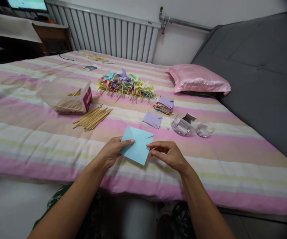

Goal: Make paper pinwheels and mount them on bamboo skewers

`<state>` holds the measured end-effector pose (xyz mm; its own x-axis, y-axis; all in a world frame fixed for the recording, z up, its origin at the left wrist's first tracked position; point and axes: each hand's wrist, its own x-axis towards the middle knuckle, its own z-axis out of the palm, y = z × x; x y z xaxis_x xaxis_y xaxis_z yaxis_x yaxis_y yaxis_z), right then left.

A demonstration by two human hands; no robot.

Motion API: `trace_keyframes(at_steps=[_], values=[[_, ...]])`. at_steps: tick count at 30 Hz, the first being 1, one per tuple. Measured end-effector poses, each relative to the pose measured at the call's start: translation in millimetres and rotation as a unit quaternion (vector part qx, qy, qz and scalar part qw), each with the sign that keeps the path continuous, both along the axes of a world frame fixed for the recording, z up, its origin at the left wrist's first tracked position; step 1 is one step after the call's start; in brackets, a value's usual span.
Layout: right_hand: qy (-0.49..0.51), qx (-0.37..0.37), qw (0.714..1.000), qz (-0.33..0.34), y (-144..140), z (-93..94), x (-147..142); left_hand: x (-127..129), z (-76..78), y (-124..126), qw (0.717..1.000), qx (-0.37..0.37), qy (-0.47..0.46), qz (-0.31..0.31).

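Item: one light blue paper square (137, 146), slit inward from its corners, held just above the near edge of the bed. Left hand (112, 151) pinches its left edge, thumb on top; right hand (167, 153) closes fingertips on its right corner. Beyond it, on the striped pink, cream and green bedspread (233, 156): a single lilac paper square (152, 119); a stack of coloured squares (164, 105); a loose bundle of wooden sticks (93, 118); a clear plastic box (67, 95) with more sticks inside; a heap of finished paper pinwheels (125, 84); two small clear containers (191, 126), contents too small to tell. Further off: pink satin pillow (198, 79), grey upholstered headboard (257, 66) at right, white radiator (108, 31) along the wall.
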<state>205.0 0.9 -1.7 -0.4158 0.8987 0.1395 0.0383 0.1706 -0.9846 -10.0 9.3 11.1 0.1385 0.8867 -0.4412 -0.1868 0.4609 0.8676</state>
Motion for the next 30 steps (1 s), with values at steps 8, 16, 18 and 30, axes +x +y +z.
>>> trace_keyframes(at_steps=[8, 16, 18, 30], values=[[-0.034, 0.004, 0.999, 0.023, -1.7, -1.0, -5.6, 4.1, 1.5, -3.8, 0.999, -0.005, 0.01, -0.032], [-0.04, 0.001, 0.998, 0.043, -2.4, -0.2, -6.0, 7.5, 5.0, -6.7, 0.998, -0.004, -0.003, -0.061], [-0.036, -0.007, 0.998, 0.047, -2.5, 0.2, -5.9, 7.0, 4.0, -6.6, 0.998, -0.001, -0.007, -0.066], [-0.056, -0.004, 0.998, -0.012, -1.1, -2.2, -13.5, 10.0, 4.8, -8.4, 0.998, 0.004, -0.015, -0.064]])
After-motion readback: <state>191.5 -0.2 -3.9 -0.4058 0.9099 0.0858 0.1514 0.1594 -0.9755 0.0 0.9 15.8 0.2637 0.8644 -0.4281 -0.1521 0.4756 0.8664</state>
